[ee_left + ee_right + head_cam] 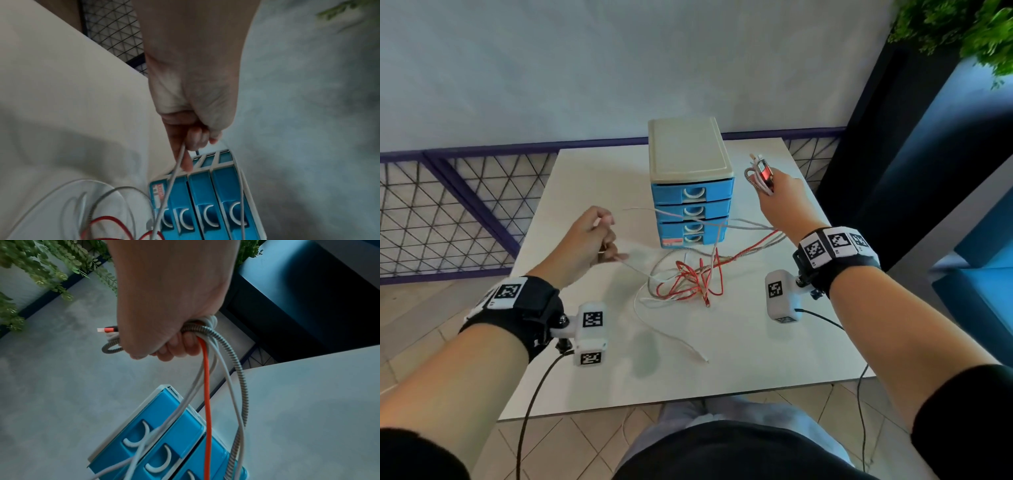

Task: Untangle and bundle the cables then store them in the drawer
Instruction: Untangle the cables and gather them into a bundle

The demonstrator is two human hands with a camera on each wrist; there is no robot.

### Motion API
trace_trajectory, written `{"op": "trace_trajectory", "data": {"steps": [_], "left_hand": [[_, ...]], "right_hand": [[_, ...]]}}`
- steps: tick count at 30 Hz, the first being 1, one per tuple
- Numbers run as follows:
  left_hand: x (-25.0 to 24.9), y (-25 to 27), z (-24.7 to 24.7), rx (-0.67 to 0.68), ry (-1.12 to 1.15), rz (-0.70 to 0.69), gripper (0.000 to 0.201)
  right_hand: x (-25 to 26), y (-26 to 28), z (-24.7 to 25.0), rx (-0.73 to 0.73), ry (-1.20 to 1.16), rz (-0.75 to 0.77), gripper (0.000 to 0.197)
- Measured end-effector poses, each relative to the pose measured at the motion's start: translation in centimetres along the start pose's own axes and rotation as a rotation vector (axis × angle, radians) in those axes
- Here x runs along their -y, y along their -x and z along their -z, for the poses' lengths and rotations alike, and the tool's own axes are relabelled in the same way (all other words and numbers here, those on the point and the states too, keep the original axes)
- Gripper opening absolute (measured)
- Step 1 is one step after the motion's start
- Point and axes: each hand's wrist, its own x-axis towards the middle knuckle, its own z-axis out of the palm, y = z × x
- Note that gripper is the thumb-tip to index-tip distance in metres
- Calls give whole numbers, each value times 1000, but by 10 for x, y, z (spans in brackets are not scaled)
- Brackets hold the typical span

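The right hand point(779, 198) is gripping the gathered ends of the red cable point(206, 386), the braided grey cable point(236, 363) and a white cable point(228, 369), fingers curled round them, just right of the drawer unit point(690, 181). The left hand point(589, 243) is pinching another white cable point(172, 177) between curled fingers. Below both sets of fingers, the tangle point(688, 281) is lying on the table point(756, 349) in front of the closed drawers.
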Motion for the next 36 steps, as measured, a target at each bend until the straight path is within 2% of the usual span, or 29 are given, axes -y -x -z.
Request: {"op": "trace_trajectory", "data": {"steps": [1, 2, 5, 7, 9, 11, 14, 16, 17, 20, 21, 24, 28, 31, 34, 36], "left_hand": [[2, 2, -2, 37, -4, 32, 18], [3, 4, -4, 78, -119, 26, 16], [14, 9, -2, 317, -822, -69, 12], [22, 14, -1, 454, -1147, 28, 18], [28, 18, 0, 471, -1330, 79, 22], [33, 15, -1, 455, -1407, 61, 22], [35, 13, -8, 482, -1326, 26, 32], [29, 13, -19, 487, -1154, -28, 50], [22, 14, -29, 446, -1067, -109, 52], [-6, 10, -64, 226, -817, -365, 39], [-16, 10, -76, 201, -732, -393, 35], [-39, 13, -100, 238, -469, -350, 34], [-54, 12, -93, 128, -463, -462, 43], [-53, 8, -88, 226, -411, -358, 41], [-49, 9, -99, 345, -502, -300, 35], [-47, 16, -117, 414, -634, -315, 54]], "right_hand": [[1, -1, 1, -15, -7, 3, 16], [1, -2, 2, -31, -13, 3, 14], [0, -3, 8, -71, -9, -10, 14], [-1, -1, 10, -76, -25, -15, 14], [0, 2, 12, -80, -37, -18, 14], [4, 4, 12, -75, -62, -24, 16], [16, 4, 12, -35, -205, -97, 25], [26, 6, 12, 18, -434, -165, 30], [31, 6, 12, 58, -573, -193, 31], [42, 9, 5, 216, -934, -228, 36], [44, 9, 2, 264, -994, -233, 39], [47, 12, -5, 345, -1053, -236, 41], [42, 16, -3, 298, -1007, -244, 38], [43, 17, -3, 274, -1016, -239, 36], [53, 18, -8, 278, -1049, -216, 38], [63, 19, -14, 264, -1109, -210, 39]]}}
